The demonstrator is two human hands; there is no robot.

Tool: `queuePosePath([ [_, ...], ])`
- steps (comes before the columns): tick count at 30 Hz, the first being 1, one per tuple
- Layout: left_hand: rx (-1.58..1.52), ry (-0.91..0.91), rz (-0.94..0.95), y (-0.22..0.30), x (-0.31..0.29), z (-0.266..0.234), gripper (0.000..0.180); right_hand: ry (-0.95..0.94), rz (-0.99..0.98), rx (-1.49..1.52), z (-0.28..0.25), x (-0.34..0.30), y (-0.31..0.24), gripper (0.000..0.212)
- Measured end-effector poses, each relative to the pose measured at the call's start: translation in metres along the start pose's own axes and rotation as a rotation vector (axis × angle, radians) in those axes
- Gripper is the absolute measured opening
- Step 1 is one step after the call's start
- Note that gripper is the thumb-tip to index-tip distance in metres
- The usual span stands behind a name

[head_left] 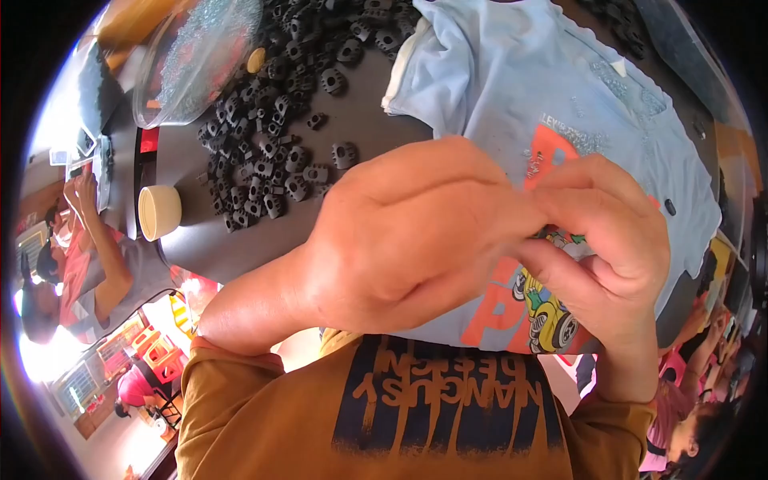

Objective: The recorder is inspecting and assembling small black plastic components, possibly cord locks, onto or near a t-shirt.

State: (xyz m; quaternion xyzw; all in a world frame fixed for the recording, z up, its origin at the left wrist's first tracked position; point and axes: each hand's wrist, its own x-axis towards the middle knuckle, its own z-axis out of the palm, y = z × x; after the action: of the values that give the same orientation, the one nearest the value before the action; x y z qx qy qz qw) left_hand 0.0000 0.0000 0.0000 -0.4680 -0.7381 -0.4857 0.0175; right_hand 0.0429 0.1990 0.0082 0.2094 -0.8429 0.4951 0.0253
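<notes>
Head view: the left hand [408, 232] and right hand [604, 240] meet fingertip to fingertip above a blue shirt [576, 104] near the table's [240, 248] near edge; what they pinch is hidden. Black parts [272, 152] are heaped toward the far left, beside a cup [159, 211].

A heap of small black plastic pieces [264, 152] lay on the dark grey table [360, 120] in the upper left of the frame. Above it stood a clear plastic bowl [192, 56], and at the left edge a small cream cup [159, 211]. A light blue shirt with a cartoon print [560, 104] was spread across the upper right. A person in a red top [88, 256] sat at far left.
</notes>
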Motion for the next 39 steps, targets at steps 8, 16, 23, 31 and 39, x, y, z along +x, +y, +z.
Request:
queuePosePath([
  [8, 0.172, 0.267, 0.191, -0.007, -0.006, 0.020, 0.033, 0.007, 0.063, 0.175, -0.001, 0.000, 0.000, 0.025],
  [16, 0.750, 0.075, -0.331, -0.008, -0.023, -0.045, 0.020, 0.152, 0.184, 0.349, -0.001, -0.001, 0.009, 0.026],
  [23, 0.940, -0.074, -0.405, -0.021, -0.028, -0.055, 0.015, 0.097, 0.150, 0.415, 0.000, -0.002, 0.007, 0.028],
  [31, 0.133, 0.010, -0.535, 0.013, 0.003, -0.035, 0.011, 0.058, 0.119, 0.472, -0.001, -0.003, 0.010, 0.024],
  [39, -0.631, -0.015, -0.553, 0.023, 0.027, -0.012, 0.017, 0.117, 0.228, 0.760, 0.001, -0.005, 0.009, 0.027],
])
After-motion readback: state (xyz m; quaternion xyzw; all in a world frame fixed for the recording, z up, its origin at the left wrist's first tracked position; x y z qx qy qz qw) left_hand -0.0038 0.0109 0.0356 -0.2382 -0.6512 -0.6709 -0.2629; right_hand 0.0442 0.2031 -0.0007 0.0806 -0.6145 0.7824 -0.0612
